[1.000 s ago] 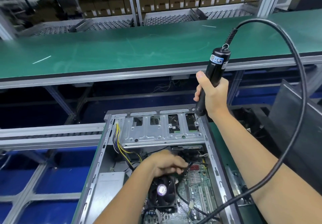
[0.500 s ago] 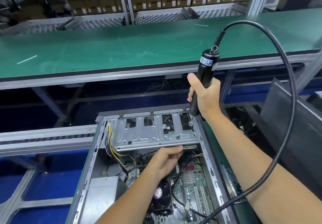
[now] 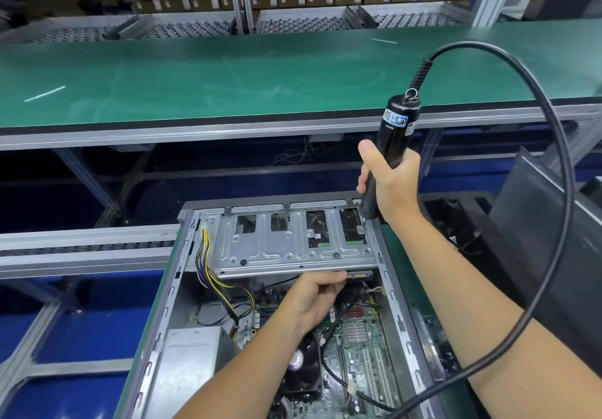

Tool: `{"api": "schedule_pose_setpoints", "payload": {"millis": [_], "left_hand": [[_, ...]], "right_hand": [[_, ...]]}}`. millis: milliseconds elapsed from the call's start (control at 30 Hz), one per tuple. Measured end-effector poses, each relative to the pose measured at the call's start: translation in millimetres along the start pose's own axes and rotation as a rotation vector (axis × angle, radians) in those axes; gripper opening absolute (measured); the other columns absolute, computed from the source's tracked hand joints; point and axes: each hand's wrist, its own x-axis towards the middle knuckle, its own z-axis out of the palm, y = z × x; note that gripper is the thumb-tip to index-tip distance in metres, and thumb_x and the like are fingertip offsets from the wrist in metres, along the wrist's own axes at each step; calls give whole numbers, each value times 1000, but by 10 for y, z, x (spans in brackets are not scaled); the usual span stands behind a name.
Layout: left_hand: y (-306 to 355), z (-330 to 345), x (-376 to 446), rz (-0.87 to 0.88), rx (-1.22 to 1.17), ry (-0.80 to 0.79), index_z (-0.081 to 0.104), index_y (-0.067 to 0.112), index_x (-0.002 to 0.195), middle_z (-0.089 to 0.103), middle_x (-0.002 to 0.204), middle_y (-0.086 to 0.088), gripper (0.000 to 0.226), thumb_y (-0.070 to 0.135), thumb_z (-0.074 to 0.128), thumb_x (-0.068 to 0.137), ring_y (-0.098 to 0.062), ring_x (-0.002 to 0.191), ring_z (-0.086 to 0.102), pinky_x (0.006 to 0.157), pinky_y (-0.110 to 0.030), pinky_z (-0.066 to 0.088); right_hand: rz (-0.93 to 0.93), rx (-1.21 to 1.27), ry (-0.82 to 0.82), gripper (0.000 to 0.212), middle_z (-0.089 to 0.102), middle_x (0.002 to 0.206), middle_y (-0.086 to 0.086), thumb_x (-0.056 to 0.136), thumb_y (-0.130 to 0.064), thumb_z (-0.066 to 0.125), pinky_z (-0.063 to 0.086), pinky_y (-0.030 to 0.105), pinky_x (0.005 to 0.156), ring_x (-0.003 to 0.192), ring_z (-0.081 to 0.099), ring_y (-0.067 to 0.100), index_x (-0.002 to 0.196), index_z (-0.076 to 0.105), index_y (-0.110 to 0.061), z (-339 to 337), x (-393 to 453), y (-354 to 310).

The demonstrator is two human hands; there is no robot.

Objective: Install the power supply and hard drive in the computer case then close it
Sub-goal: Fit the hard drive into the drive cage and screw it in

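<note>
Two bare forearms reach into the open grey metal computer case point(image 3: 286, 288), which lies before a long green-topped bench point(image 3: 228, 76). The right hand point(image 3: 391, 184) grips a black corded electric screwdriver point(image 3: 392, 141) upright, tip on the silver perforated drive bracket point(image 3: 286, 242). The left hand point(image 3: 312, 298), fingers curled, touches the bracket's near edge, above the green motherboard point(image 3: 358, 347).

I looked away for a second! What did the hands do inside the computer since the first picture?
The left hand moved from the black cables over the green motherboard up to the front edge of the silver metal drive cage, where its fingers now touch. The right hand kept gripping the black corded electric screwdriver, tip down at the cage's right corner. The open grey computer case stayed put.
</note>
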Motion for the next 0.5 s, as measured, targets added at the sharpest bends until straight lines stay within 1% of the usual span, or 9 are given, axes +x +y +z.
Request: {"api": "schedule_pose_setpoints", "payload": {"millis": [133, 233, 367, 500], "left_hand": [[12, 1, -11, 3, 8, -10, 73, -7, 72, 69, 84, -16, 16, -12, 63, 61, -24, 81, 68, 82, -27, 53], [11, 2, -12, 2, 20, -4, 72, -7, 72, 68, 84, -17, 15, -12, 63, 61, -26, 85, 66, 85, -29, 52], [11, 11, -14, 6, 27, 12, 72, -6, 68, 68, 80, -16, 14, -12, 64, 59, -26, 84, 65, 86, -29, 50], [14, 19, -26, 4, 14, -1, 71, -8, 71, 67, 81, -18, 14, -13, 64, 59, -28, 86, 64, 91, -32, 49]], "right_hand": [[-7, 10, -20, 34, 53, 49, 2, 82, -41, 67, 46, 30, 49, 40, 50, 23, 63, 55, -15, 9, -10, 12], [-12, -4, -50, 36, 53, 48, 2, 82, -41, 66, 46, 27, 49, 40, 51, 22, 63, 54, -13, 27, -14, 18], [-7, -11, -69, 37, 53, 49, 3, 80, -41, 65, 47, 28, 50, 41, 52, 20, 64, 53, -10, 23, -13, 38], [-5, -15, -93, 38, 52, 50, 7, 79, -42, 64, 47, 28, 50, 41, 52, 20, 65, 53, -9, 13, -22, 48]]}}
